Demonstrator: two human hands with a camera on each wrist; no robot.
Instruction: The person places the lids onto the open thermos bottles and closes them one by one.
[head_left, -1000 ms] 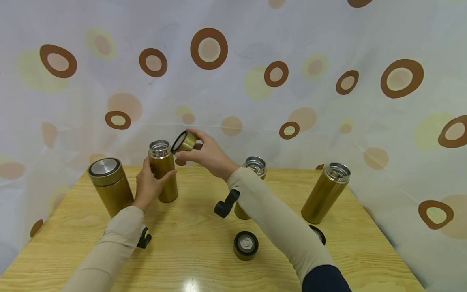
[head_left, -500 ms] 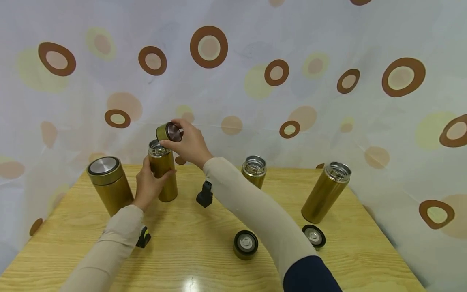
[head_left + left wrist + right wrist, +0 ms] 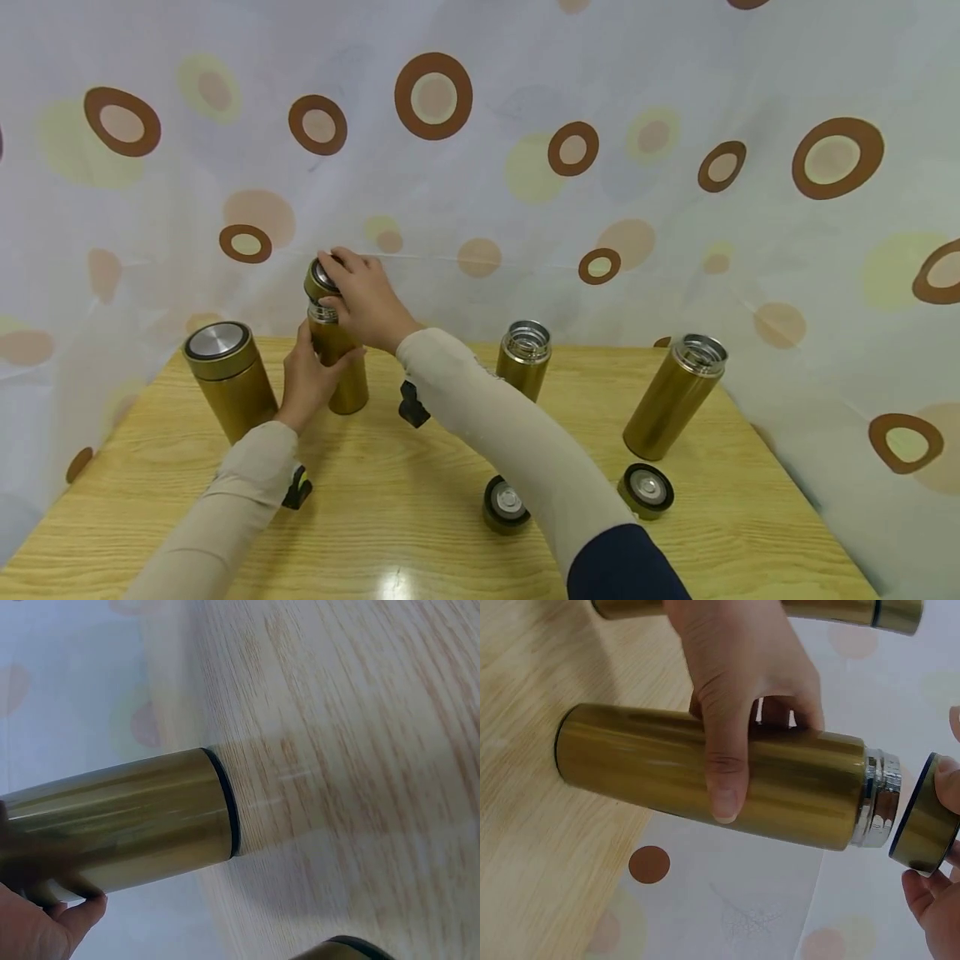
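A gold thermos bottle (image 3: 347, 392) stands upright at the back left of the wooden table. My left hand (image 3: 307, 379) grips it around the middle, with the thumb across the front in the right wrist view. Its bare silver threaded neck (image 3: 877, 799) faces a gold lid (image 3: 922, 825). My right hand (image 3: 367, 304) holds that lid by its side, just over the mouth, with a small gap between lid and neck in the right wrist view. In the left wrist view, the bottle's dark-edged base sits on the table, and only part of my left hand (image 3: 34, 926) shows.
Left of my left hand stands a capped gold bottle (image 3: 232, 392). Two bottles without lids, one middle (image 3: 522, 358) and one leaning in view at right (image 3: 671, 408), stand farther right. Two lids (image 3: 506, 508) lie underside up nearer the front, one partly behind my right sleeve.
My right hand has brought the lid left from beside the bottle, turned it underside down, and lowered it over the mouth. My left hand keeps its grip on the bottle.
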